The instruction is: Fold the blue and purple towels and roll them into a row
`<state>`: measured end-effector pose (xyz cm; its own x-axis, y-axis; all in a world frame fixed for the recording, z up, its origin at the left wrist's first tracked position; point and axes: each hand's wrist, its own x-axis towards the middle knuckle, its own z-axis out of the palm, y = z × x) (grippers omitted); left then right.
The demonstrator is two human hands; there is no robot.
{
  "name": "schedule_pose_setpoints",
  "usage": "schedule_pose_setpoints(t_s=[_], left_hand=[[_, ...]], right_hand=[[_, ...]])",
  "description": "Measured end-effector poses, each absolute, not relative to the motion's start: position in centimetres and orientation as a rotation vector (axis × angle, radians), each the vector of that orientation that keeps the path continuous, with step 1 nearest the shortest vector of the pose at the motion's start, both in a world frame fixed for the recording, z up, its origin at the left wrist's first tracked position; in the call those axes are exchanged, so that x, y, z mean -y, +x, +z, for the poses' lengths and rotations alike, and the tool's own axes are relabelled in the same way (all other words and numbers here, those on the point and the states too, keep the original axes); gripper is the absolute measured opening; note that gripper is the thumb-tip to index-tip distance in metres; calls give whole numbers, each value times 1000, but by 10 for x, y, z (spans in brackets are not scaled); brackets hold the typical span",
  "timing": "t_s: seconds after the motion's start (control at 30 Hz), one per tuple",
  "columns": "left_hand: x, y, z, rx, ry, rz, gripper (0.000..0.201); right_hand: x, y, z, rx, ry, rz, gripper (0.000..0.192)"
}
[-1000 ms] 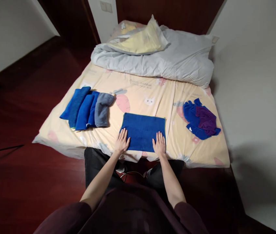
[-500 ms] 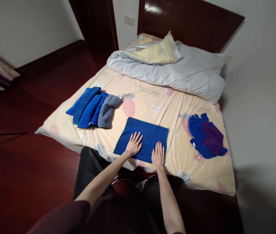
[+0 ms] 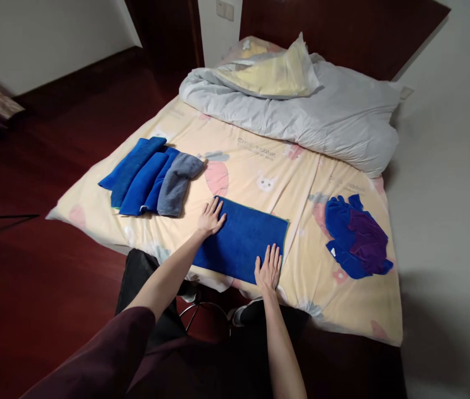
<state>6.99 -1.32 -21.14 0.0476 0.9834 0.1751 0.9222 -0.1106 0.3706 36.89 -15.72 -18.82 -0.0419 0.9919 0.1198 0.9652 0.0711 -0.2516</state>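
With fingers spread flat, the left hand [image 3: 210,217] rests on the far left corner of the blue towel [image 3: 241,239], while the right hand [image 3: 267,269] presses its near right edge. That towel lies open near the bed's [image 3: 260,166] front edge, not yet rolled. Four rolled towels [image 3: 152,177] sit finished at left; a crumpled pile [image 3: 355,235] remains at right.

A rectangular dark blue terry towel with a thin green edge [image 3: 243,239] lies spread flat, slightly skewed, at the near edge of the bed.
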Motion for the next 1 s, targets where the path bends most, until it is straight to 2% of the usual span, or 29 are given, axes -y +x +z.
schedule_pose_setpoints(t_s=[0.33, 0.63, 1.0], left_hand=[[15, 73, -207, -1995, 2139, 621, 67], [16, 72, -204, -1965, 2122, 641, 68], [16, 73, -196, -1933, 2044, 645, 68]], right_hand=[[133, 364, -188, 2123, -1998, 173, 69], [60, 271, -173, 2392, -1661, 388, 63], [-1, 405, -190, 2212, -1982, 253, 68]])
